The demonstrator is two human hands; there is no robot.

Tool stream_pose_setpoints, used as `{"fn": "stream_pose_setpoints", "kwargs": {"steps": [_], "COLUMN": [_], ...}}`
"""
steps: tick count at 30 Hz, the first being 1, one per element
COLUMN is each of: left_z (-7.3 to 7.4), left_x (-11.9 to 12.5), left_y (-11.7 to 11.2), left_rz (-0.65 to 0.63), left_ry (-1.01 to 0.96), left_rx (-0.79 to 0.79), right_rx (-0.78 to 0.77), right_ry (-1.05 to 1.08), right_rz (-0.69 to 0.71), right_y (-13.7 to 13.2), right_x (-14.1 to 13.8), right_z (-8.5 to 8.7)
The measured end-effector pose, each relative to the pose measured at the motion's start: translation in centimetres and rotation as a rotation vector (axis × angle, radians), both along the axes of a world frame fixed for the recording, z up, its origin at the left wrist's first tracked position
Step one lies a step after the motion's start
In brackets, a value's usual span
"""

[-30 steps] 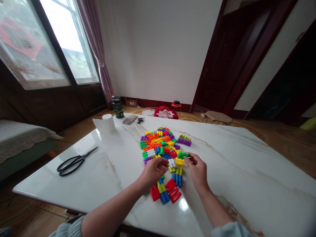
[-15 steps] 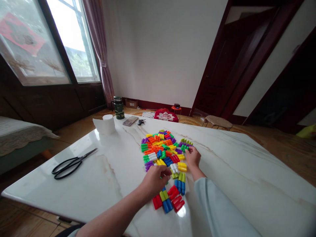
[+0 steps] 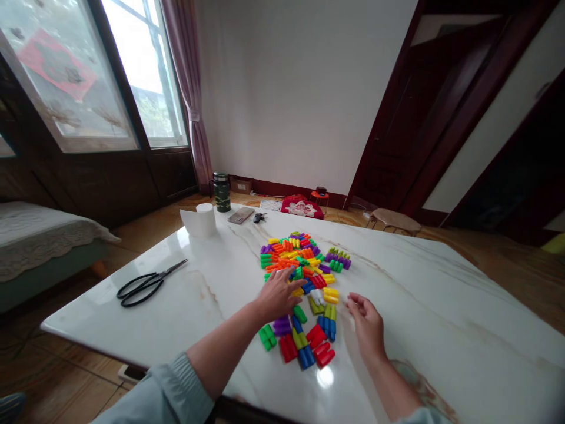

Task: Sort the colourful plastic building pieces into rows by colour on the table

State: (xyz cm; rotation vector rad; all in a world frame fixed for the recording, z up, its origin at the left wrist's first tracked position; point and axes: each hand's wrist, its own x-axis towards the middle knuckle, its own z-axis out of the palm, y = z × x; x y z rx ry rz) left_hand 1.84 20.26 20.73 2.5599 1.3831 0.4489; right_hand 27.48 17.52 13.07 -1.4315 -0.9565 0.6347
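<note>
A large heap of multicoloured plastic bullet-shaped building blocks (image 3: 293,259) lies on a white marble table (image 3: 419,306). My left hand (image 3: 276,296) hovers palm down at the heap's lower edge, fingers spread, and nothing shows in its grip. Below it, smaller groups of joined blocks sit in red, blue, green, purple and yellow, including a green pair (image 3: 267,337) and a purple pair (image 3: 281,325). My right hand (image 3: 366,324) rests apart to the right of a blue-and-yellow group (image 3: 327,325), fingers loosely curled around nothing.
Black-handled scissors (image 3: 145,284) and a toilet paper roll (image 3: 198,221) lie toward the left. A green thermos (image 3: 222,192), a phone (image 3: 241,215) and keys (image 3: 259,218) sit by the far edge. A bed (image 3: 44,235) stands beyond the left edge.
My right hand has drawn back from the heap toward me. My left hand has moved up to the heap. A green pair and a purple pair now lie at the lower left.
</note>
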Motion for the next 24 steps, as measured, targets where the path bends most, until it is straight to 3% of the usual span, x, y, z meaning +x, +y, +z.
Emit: {"fn": "stream_pose_setpoints", "kwargs": {"steps": [4, 9, 12, 15, 17, 20, 22, 24], "left_z": [-1.2, -1.8, -1.1, 0.3, 1.2, 2.0, 2.0, 1.9], "left_x": [0.8, 1.5, 1.7, 2.6, 3.8, 5.6, 6.6, 7.1], "left_y": [1.1, 1.8, 1.8, 1.1, 0.1, -1.8, -3.1, -4.1], "left_rz": [0.012, 0.049, 0.081, 0.138, 0.171, 0.096, 0.027, -0.009], "left_ry": [0.046, 0.022, -0.130, -0.472, -0.810, -1.334, -1.525, -1.585], "left_rx": [-0.025, 0.001, 0.016, -0.034, -0.213, -0.686, -0.945, -1.053], "right_rx": [-0.023, -0.045, -0.039, -0.024, 0.011, 0.036, 0.020, 0.008], "right_ry": [0.080, 0.107, 0.158, 0.177, 0.201, 0.310, 0.394, 0.456], "right_rz": [0.048, 0.070, 0.064, 0.047, 0.097, 0.270, 0.371, 0.407], "right_y": [-2.2, -2.2, -2.5, -3.1, -3.5, -3.8, -3.9, -4.0], "right_x": [-1.0, -1.9, -2.0, -2.3, -2.9, -4.2, -4.9, -5.2], "right_z": [0.8, 1.8, 2.3, 3.1, 3.9, 4.9, 5.3, 5.3]}}
